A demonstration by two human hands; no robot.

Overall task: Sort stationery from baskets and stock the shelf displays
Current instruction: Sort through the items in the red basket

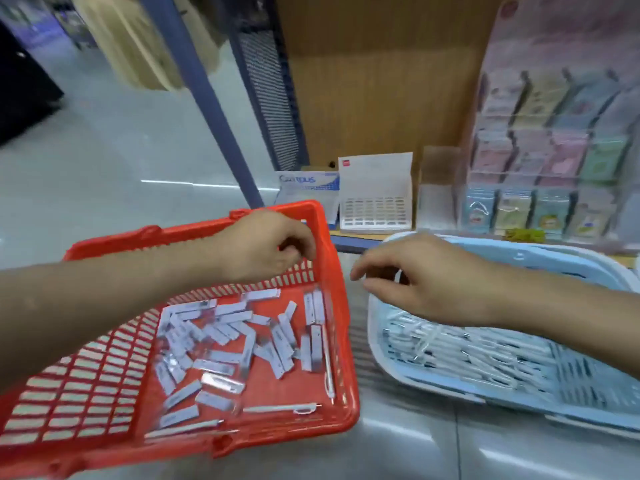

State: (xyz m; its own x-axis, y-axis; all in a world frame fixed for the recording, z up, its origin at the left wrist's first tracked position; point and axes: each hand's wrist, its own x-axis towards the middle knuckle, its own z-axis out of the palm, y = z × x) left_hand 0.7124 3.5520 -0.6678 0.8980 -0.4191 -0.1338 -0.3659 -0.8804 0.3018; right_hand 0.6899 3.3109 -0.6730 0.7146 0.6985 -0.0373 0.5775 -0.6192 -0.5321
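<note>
Red basket (104,375): slatted, on the floor (104,150), at left. Holds a loose heap of small white packets (221,341) and a few stray pens (327,362) along its right and near walls.
Blue basket (519,258): white-rimmed, just right of the red one. Holds piled white pens (467,355).
Left grip (266,244): fingers curled, over the red basket's far right corner; contents unclear.
Right grip (415,282): fingers loose, over the blue basket's left rim.
Shelf (346,237) behind: Campus pack (304,183), white box (375,192), card rack (547,150).
</note>
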